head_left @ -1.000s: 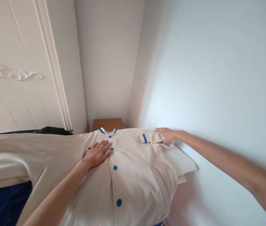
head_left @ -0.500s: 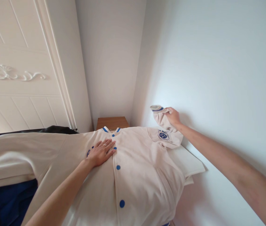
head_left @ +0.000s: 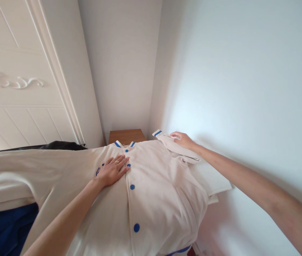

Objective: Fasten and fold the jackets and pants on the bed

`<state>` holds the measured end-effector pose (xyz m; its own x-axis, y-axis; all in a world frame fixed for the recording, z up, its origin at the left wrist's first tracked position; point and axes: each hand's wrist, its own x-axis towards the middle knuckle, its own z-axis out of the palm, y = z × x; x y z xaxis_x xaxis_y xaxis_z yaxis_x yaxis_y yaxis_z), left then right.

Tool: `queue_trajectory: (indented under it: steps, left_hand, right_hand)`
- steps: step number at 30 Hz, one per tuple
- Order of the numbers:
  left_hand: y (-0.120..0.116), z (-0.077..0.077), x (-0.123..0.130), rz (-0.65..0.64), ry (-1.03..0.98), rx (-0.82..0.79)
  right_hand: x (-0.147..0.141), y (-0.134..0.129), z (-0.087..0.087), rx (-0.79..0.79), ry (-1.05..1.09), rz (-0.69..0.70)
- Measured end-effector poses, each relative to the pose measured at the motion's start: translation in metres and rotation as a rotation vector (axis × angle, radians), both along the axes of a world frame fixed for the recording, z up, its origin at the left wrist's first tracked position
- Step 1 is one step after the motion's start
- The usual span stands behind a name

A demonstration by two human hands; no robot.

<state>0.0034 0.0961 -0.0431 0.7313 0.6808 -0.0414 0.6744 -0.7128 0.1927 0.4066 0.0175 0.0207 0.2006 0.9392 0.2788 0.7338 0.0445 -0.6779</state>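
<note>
A cream baseball jacket (head_left: 153, 185) with blue snap buttons lies front side up, its collar at the far end. My left hand (head_left: 113, 170) rests flat on the chest beside the button line, fingers spread, a ring on one finger. Over on the right, the jacket's sleeve (head_left: 177, 149) lies folded back across the shoulder, its blue-striped cuff (head_left: 157, 133) pointing to the far left. My right hand (head_left: 184, 139) is on top of that sleeve with its fingers loosely apart. The other sleeve (head_left: 9, 167) stretches out to the left.
White fabric (head_left: 215, 179) sticks out under the jacket on the right, close to the pale wall (head_left: 247, 89). A brown wooden surface (head_left: 126, 136) stands in the corner beyond the collar. Black cloth (head_left: 60, 145) and dark blue cloth (head_left: 9, 227) lie at the left, below a white panelled wardrobe (head_left: 25, 99).
My right hand has brought the raised sleeve down and leftward onto the shoulder and loosened its grip. The star patch is now hidden. My left hand stays on the chest.
</note>
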Motion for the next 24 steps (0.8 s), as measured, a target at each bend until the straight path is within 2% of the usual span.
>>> queue_trajectory:
  steps: [2,4,8,9,11,13,16,20,24]
  left_hand:
    - [0.0,0.0,0.0,-0.003,-0.004,0.003]
    - [0.001,-0.001,0.0,-0.01,-0.006,0.006]
    - [0.002,-0.003,0.0,-0.024,-0.017,0.016]
    - [0.002,-0.003,0.0,-0.024,-0.019,0.014]
    - [0.001,-0.002,0.0,-0.02,-0.01,0.003]
    - [0.0,0.0,0.0,-0.018,0.013,-0.018]
    - [0.002,0.003,0.0,-0.03,0.043,-0.042]
    - [0.009,0.005,0.002,-0.052,0.062,-0.051]
    - [0.019,0.004,0.004,-0.05,0.06,-0.059]
  right_hand:
    - [-0.019,-0.009,-0.01,0.003,-0.033,0.008]
    - [-0.046,-0.023,-0.02,0.019,-0.073,0.096]
    - [-0.116,-0.045,-0.038,0.088,-0.19,0.468]
    - [-0.13,-0.045,-0.043,0.093,-0.227,0.509]
    - [-0.148,-0.038,-0.053,0.04,-0.317,0.504]
    - [-0.15,-0.023,-0.064,-0.089,-0.395,0.445]
    - [-0.133,-0.001,-0.077,-0.233,-0.423,0.406]
    - [-0.112,0.014,-0.085,-0.249,-0.45,0.419]
    - [-0.109,0.023,-0.088,-0.29,-0.511,0.429]
